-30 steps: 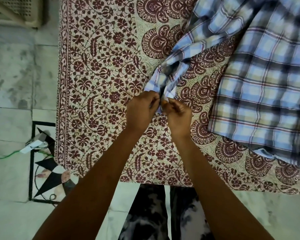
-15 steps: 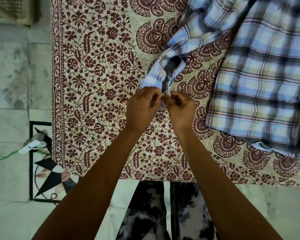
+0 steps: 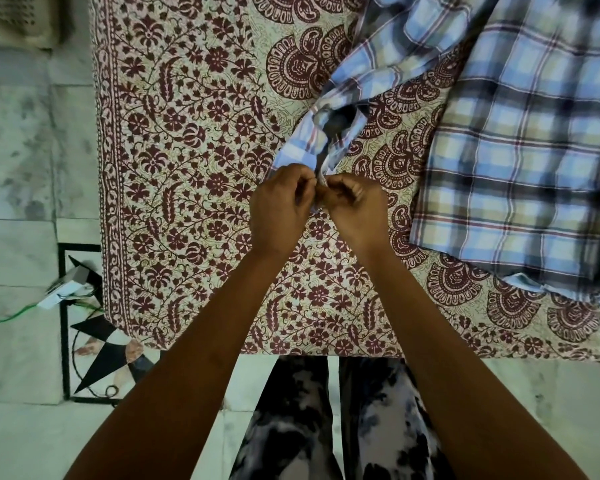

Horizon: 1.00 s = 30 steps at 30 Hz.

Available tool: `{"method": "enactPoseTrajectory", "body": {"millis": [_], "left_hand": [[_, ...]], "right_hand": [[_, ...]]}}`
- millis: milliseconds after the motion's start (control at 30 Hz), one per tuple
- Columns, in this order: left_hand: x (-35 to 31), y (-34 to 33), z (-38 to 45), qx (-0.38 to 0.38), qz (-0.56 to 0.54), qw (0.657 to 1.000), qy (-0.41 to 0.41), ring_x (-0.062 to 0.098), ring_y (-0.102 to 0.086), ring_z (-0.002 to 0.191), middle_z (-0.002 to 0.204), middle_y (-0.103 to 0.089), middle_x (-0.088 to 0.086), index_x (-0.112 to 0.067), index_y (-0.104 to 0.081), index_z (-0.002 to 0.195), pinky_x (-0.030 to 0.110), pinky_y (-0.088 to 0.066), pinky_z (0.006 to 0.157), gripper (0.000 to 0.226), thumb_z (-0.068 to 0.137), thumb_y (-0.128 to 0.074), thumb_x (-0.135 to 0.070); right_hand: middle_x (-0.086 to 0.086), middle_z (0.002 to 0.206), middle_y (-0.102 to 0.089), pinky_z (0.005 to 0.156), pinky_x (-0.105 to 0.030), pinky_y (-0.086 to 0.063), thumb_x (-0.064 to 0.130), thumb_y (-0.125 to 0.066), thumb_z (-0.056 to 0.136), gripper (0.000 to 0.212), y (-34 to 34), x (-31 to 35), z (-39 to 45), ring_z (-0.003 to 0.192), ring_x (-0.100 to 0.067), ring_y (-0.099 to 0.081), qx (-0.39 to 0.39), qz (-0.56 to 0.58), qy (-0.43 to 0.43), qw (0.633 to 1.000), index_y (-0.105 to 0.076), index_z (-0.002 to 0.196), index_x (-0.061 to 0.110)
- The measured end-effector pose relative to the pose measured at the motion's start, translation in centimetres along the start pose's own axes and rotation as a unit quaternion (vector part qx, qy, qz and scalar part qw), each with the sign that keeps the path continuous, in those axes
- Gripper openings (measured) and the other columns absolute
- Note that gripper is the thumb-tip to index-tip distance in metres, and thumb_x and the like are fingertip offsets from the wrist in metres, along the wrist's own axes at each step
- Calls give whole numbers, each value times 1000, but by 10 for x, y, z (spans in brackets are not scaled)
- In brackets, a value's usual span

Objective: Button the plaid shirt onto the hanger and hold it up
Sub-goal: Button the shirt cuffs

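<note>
— Cuff first: where is it against the hands?

— The sleeve cuff of the plaid shirt lies directly above the hands on the printed bedsheet, its loose end running down into the gap between them. The left hand and the right hand meet knuckle to knuckle, each pinching the cuff's edge between thumb and curled fingers.

— And the body of the shirt?

— It is spread flat to the right of the hands, well apart from them, joined to the cuff only by the sleeve that slants up and right from it. Its lower hem lies near the bedsheet's near edge.

— Can you see a button?

— No, the fingers hide it; I cannot tell whether it is through its hole.

— Anything else near the bedsheet?

— A white plug block with a green cable lies on the marble floor, left of the bedsheet's corner. The person's patterned trousers show below its near edge.
</note>
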<state>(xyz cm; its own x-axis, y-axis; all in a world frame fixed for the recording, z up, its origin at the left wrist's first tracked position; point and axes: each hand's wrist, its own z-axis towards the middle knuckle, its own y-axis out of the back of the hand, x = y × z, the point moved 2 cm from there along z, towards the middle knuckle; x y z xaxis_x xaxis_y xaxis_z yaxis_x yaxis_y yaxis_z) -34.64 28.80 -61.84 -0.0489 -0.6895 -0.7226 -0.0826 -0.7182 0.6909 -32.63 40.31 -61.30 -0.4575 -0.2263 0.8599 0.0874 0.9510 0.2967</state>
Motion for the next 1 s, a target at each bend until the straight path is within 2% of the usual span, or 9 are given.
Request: {"method": "enactPoseTrajectory", "body": {"millis": [133, 300, 433, 533, 700, 800, 867, 933, 1000], "left_hand": [[2, -1, -1, 6, -6, 1000, 21, 25, -66, 68, 81, -71, 11, -6, -65, 87, 42, -55, 59, 33, 84, -44, -31], [2, 1, -2, 16, -63, 997, 49, 23, -68, 73, 85, -72, 12, -2, -66, 91, 37, -58, 67, 18, 86, -56, -15], [-1, -2, 0, 24, -153, 975, 156, 20, -67, 79, 93, -71, 15, 1, -68, 97, 26, -57, 74, 17, 86, -55, -3], [-6, -6, -2, 51, -244, 931, 267, 23, -67, 80, 90, -71, 13, -5, -69, 94, 36, -58, 76, 17, 87, -54, -10], [-10, -13, -1, 32, -378, 818, 433, 11, -63, 70, 81, -66, 1, 1, -65, 102, 23, -57, 70, 18, 86, -60, -4], [-8, -18, 2, 29, -349, 839, 417, 8, -62, 65, 78, -65, 2, 2, -65, 100, 19, -55, 61, 16, 88, -57, -4], [-4, -20, 4, 21, -320, 864, 389, 18, -64, 75, 87, -68, 11, -2, -65, 94, 32, -57, 72, 11, 89, -56, -5], [-1, -21, 6, 19, -294, 882, 367, 27, -65, 86, 95, -69, 16, -6, -64, 89, 43, -57, 81, 9, 89, -55, -5], [1, -19, 7, 15, -225, 923, 310, 27, -66, 88, 95, -69, 14, -7, -64, 89, 42, -56, 80, 10, 89, -55, -6]], "right_hand": [[-15, 81, -70, 74, -41, -58, -3, -50, 85, 21, 0, -7, 3, 74, -29, -69, 8, 32, -40, 999, -69, 83, 6], [-14, 80, -68, 66, -23, -54, -8, -58, 81, 12, 4, -8, 9, 66, -17, -66, 38, 34, 1, 999, -65, 91, -5], [-13, 79, -69, 68, -31, -58, -4, -64, 79, 10, 2, -10, 9, 66, -19, -67, 0, 13, 3, 1000, -67, 88, -4], [-8, 82, -72, 68, -37, -59, 6, -65, 81, 10, -2, -14, 5, 69, -18, -69, -59, -76, 55, 994, -68, 90, 3], [-7, 86, -74, 62, -36, -58, 20, -62, 86, 17, -11, -21, -8, 71, -19, -70, -134, -166, 114, 970, -68, 95, 7], [-8, 83, -74, 59, -29, -57, 19, -61, 87, 18, -14, -19, -8, 66, -19, -70, -153, -153, 120, 969, -69, 95, 5], [-9, 80, -74, 59, -27, -57, 16, -61, 87, 17, -16, -18, -5, 64, -19, -69, -152, -127, 102, 975, -70, 93, 3], [-10, 77, -72, 61, -32, -58, 10, -61, 84, 14, -17, -19, 1, 64, -20, -68, -144, -70, 44, 986, -70, 89, 2], [-9, 72, -68, 62, -31, -57, 0, -59, 80, 10, -18, -20, 8, 62, -13, -64, -125, 30, -35, 991, -68, 85, -1]]}}
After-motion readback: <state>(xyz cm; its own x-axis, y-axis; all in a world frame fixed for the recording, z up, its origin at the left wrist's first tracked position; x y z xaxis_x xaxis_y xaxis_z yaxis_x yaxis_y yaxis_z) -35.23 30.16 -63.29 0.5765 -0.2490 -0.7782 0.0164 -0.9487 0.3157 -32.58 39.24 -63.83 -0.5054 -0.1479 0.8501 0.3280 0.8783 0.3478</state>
